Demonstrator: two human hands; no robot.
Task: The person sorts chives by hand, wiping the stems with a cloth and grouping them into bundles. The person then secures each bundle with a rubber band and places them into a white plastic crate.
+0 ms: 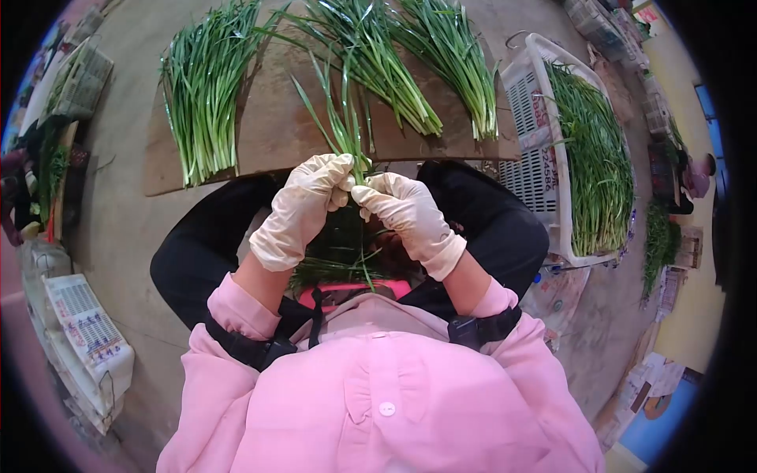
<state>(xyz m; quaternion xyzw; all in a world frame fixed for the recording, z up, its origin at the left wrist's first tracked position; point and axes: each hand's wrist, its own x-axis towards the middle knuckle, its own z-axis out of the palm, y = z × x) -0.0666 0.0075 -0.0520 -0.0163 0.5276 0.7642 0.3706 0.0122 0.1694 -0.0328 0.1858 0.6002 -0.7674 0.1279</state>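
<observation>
A small bunch of garlic chives (344,126) stands up between my hands, its leaves pointing away from me. My left hand (303,209), in a whitish rubber glove, is closed around the stems. My right hand (414,217), gloved the same way, pinches the lower stems just beside it. Beyond them, on a brown board (288,146), lie larger piles of chives: one on the left (209,94), one in the middle (378,67) and one on the right (453,63). The stem ends inside my fingers are hidden.
To the right stands a white plastic crate (528,158) filled with chives (587,158). Loose green leaves (339,272) lie between my knees above something pink (359,289). White sacks (87,331) are at the left. Other people sit at both edges.
</observation>
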